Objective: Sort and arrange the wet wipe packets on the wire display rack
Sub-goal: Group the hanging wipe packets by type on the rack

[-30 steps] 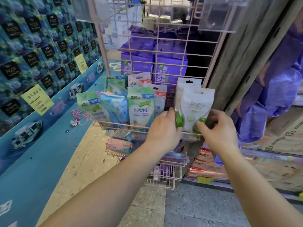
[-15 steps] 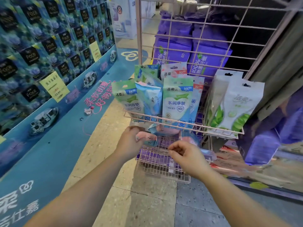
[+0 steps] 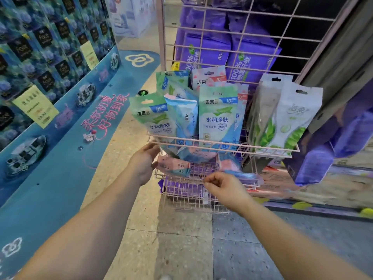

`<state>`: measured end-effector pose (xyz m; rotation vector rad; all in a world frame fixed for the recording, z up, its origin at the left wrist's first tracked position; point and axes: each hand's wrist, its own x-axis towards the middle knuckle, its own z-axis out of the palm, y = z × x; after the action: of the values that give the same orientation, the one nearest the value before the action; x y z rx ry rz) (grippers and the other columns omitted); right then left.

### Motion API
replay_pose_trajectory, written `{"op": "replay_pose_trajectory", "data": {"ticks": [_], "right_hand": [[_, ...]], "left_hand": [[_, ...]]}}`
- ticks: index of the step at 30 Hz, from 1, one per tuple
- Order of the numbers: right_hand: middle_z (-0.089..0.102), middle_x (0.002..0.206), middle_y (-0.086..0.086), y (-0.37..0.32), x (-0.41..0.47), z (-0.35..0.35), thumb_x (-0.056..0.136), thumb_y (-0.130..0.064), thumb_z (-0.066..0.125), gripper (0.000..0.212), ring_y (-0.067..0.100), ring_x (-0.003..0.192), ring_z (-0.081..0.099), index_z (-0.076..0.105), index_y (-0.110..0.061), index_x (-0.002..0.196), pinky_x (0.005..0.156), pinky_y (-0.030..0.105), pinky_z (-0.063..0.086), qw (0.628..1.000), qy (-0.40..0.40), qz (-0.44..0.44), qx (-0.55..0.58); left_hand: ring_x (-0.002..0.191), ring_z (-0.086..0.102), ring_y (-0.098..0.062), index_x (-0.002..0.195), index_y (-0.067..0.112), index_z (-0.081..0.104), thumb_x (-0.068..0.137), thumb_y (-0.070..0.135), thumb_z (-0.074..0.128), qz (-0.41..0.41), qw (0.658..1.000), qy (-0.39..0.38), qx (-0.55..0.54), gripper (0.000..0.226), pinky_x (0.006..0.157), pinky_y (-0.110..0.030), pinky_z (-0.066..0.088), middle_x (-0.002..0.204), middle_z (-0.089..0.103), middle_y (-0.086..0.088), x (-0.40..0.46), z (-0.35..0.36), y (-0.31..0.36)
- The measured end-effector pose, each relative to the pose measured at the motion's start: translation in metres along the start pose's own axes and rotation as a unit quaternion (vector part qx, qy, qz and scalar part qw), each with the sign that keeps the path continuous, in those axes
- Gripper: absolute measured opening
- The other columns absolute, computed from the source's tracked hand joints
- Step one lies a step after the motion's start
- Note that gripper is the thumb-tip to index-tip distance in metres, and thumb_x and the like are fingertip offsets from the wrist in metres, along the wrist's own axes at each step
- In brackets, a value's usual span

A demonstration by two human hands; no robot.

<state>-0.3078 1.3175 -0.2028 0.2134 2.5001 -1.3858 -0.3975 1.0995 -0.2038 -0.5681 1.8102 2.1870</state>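
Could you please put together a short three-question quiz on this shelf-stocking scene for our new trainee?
1. True or false: the two white packets with green leaves stand at the right end of the upper basket.
2. What does the left hand touch? A) a purple pack, B) the pink packet in the lower basket, C) the yellow price tag.
3. Fill in: the right hand, fingers curled, is in front of the ____ basket.

Key: 1 true; 2 B; 3 lower.
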Motion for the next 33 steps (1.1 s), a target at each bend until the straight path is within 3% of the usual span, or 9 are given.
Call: {"op": "replay_pose_trajectory", "data": {"ticks": [2, 5, 8, 12, 16, 21, 25, 28, 33], "right_hand": [[0.063, 0.078, -0.011, -0.002, 0.001, 0.004, 0.088, -0.020, 0.064, 0.010, 0.007, 0.071, 0.058, 0.064, -0.030, 0.086, 0.066, 0.022, 0.051, 1.000, 0.009, -0.003, -0.001], [0.064, 0.103, -0.007, -0.006, 0.001, 0.014, 0.087, -0.022, 0.064, 0.030, 0.011, 0.084, 0.062, 0.061, -0.023, 0.117, 0.078, 0.029, 0.053, 1.000, 0.009, -0.007, -0.024], [0.052, 0.136, -0.003, -0.007, 0.001, 0.023, 0.082, -0.029, 0.069, 0.064, 0.017, 0.111, 0.058, 0.041, -0.030, 0.140, 0.097, 0.034, 0.049, 0.996, 0.008, -0.032, -0.082], [0.037, 0.146, 0.001, -0.004, -0.002, 0.033, 0.074, -0.038, 0.074, 0.087, 0.022, 0.133, 0.037, 0.024, -0.037, 0.146, 0.110, 0.035, 0.033, 0.987, 0.013, -0.080, -0.140], [0.055, 0.126, 0.001, 0.004, -0.007, 0.029, 0.071, -0.023, 0.071, 0.060, 0.022, 0.120, 0.051, 0.054, -0.026, 0.128, 0.101, 0.030, 0.041, 0.988, 0.021, -0.125, -0.083], [0.073, 0.092, -0.007, 0.009, -0.034, -0.013, 0.075, -0.007, 0.073, 0.031, -0.003, 0.082, 0.066, 0.064, -0.026, 0.098, 0.077, 0.021, 0.054, 0.990, -0.071, -0.099, 0.075], [0.076, 0.095, -0.007, 0.009, -0.052, -0.058, 0.079, -0.004, 0.073, 0.028, 0.005, 0.089, 0.070, 0.066, -0.022, 0.099, 0.076, 0.020, 0.055, 0.973, -0.096, -0.085, 0.190], [0.075, 0.105, 0.001, 0.005, -0.057, -0.081, 0.078, -0.019, 0.068, 0.030, 0.018, 0.096, 0.071, 0.065, -0.016, 0.107, 0.075, 0.029, 0.057, 0.951, -0.064, -0.080, 0.290], [0.073, 0.109, 0.008, -0.013, -0.057, -0.103, 0.077, -0.027, 0.066, 0.041, 0.025, 0.097, 0.070, 0.064, -0.009, 0.113, 0.081, 0.041, 0.057, 0.940, -0.028, -0.091, 0.326]], "left_hand": [[0.124, 0.053, -0.015, 0.129, 0.015, 0.051, 0.100, 0.007, 0.036, -0.004, 0.992, -0.032, -0.118, 0.034, 0.092, -0.033, 0.043, 0.123, 0.063, 0.002, -0.006, -0.010, -0.001], [0.124, 0.052, -0.017, 0.132, 0.014, 0.048, 0.100, 0.014, 0.037, -0.018, 0.980, -0.061, -0.188, 0.033, 0.108, -0.042, 0.034, 0.128, 0.060, -0.002, -0.032, -0.023, -0.011], [0.125, 0.051, -0.018, 0.130, 0.012, 0.052, 0.098, 0.015, 0.041, -0.045, 0.965, -0.067, -0.250, 0.034, 0.109, -0.042, 0.035, 0.123, 0.059, -0.004, -0.069, -0.022, -0.026], [0.114, 0.063, -0.021, 0.126, 0.008, 0.055, 0.087, 0.013, 0.049, -0.068, 0.943, -0.075, -0.317, 0.040, 0.102, -0.042, 0.045, 0.107, 0.069, -0.007, -0.114, -0.002, -0.033], [0.113, 0.064, -0.023, 0.125, 0.008, 0.057, 0.083, 0.011, 0.049, -0.105, 0.933, -0.134, -0.316, 0.043, 0.103, -0.042, 0.043, 0.117, 0.069, -0.011, -0.147, 0.031, -0.038], [0.094, 0.065, -0.019, 0.115, 0.013, 0.058, 0.080, 0.006, 0.062, 0.023, 0.987, -0.119, -0.102, 0.036, 0.091, -0.042, 0.048, 0.106, 0.066, -0.012, -0.157, 0.061, -0.025], [0.089, 0.059, -0.012, 0.112, 0.038, 0.048, 0.063, 0.016, 0.078, 0.165, 0.979, -0.070, 0.097, 0.061, 0.081, -0.033, 0.051, 0.110, 0.056, 0.005, -0.151, 0.076, -0.018], [0.102, 0.065, -0.011, 0.123, 0.032, 0.051, 0.068, 0.015, 0.082, 0.131, 0.970, -0.146, 0.142, 0.065, 0.085, -0.033, 0.056, 0.118, 0.066, 0.009, -0.149, 0.091, -0.014], [0.095, 0.071, -0.022, 0.107, 0.010, 0.065, 0.082, 0.004, 0.070, 0.100, 0.965, -0.186, 0.155, 0.026, 0.081, -0.037, 0.058, 0.103, 0.075, -0.006, -0.147, 0.117, -0.007]]}}
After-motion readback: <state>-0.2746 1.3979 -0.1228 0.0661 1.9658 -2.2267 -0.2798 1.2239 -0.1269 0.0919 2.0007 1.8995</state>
